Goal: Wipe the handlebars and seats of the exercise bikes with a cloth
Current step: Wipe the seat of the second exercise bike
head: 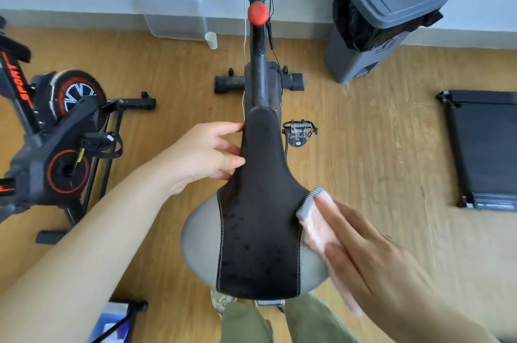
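Nearest to the camera are the person's green trousers (246,323), directly under the rear of the bike seat (260,230). The seat is wide and rounded at the back and narrow toward the nose. It has a black matte middle panel with white stitching and smooth grey side parts.

The right hand (372,258) is blurred, and its fingers lie straight and flat on a pink cloth (313,219) with a grey striped edge. They press the cloth against the right flank of the seat, so the cloth is between the fingers and the saddle. The left hand (207,155) is loosely spread and holds nothing. Its fingertips touch the left edge of the narrow part, and the thumb is probably under the edge.

Beyond the seat nose there is a metal pedal (299,131), then the black frame with a round red knob (258,14). A second, black-and-orange exercise bike (56,130) stands on the left on the wooden floor (363,133). A grey lidded trash bin (386,15) stands by the wall.
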